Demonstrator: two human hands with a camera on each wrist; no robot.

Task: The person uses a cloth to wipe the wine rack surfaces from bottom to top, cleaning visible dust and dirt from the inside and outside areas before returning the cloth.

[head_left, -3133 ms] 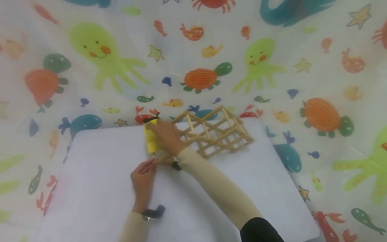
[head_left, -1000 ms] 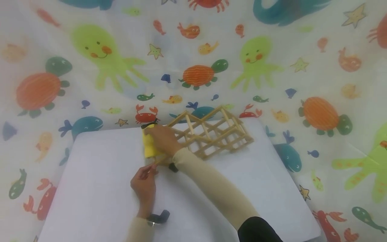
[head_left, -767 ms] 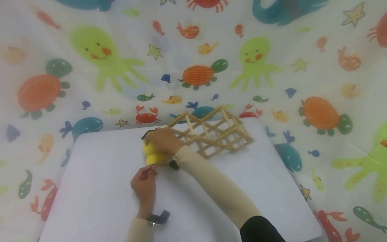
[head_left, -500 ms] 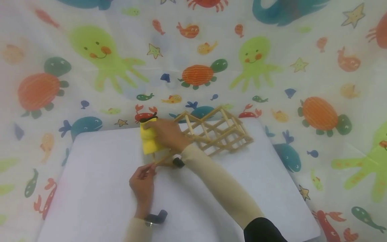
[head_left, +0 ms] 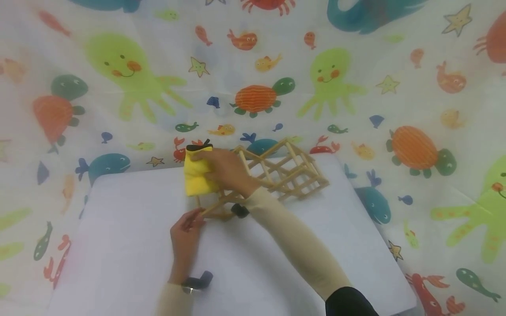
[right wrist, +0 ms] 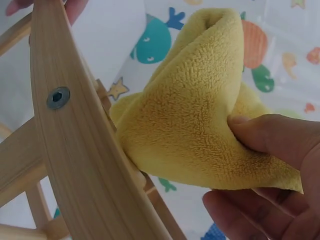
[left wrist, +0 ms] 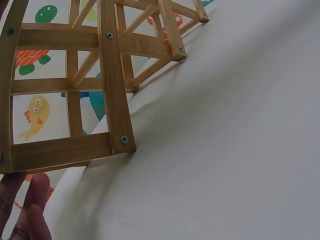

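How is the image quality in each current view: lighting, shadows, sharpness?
Head: bright but hazy, fine edges washed out. Left wrist: dim, a soft shadow on the white tabletop beside the wooden rack, the left hand dark and cropped. Right wrist: clearer, the yellow cloth crisp in texture, the patterned backdrop behind it looking softer.

Head view: bright but hazy, low in contrast, fine detail softened
Backdrop (head_left: 225, 72): prints pale and soft toward the left edge
Tabletop (head_left: 122, 245): near-white, with a soft grey shadow slanting beneath the right sleeve (head_left: 296, 245)
Left wrist view: dimmer and greyer, broad soft-edged shadows spreading from the wooden frame (left wrist: 113, 75)
Left hand (left wrist: 30, 212): darkened by shade there
Right wrist view: brighter, the nap of the yellow cloth (right wrist: 185, 105) clear, wood grain readable
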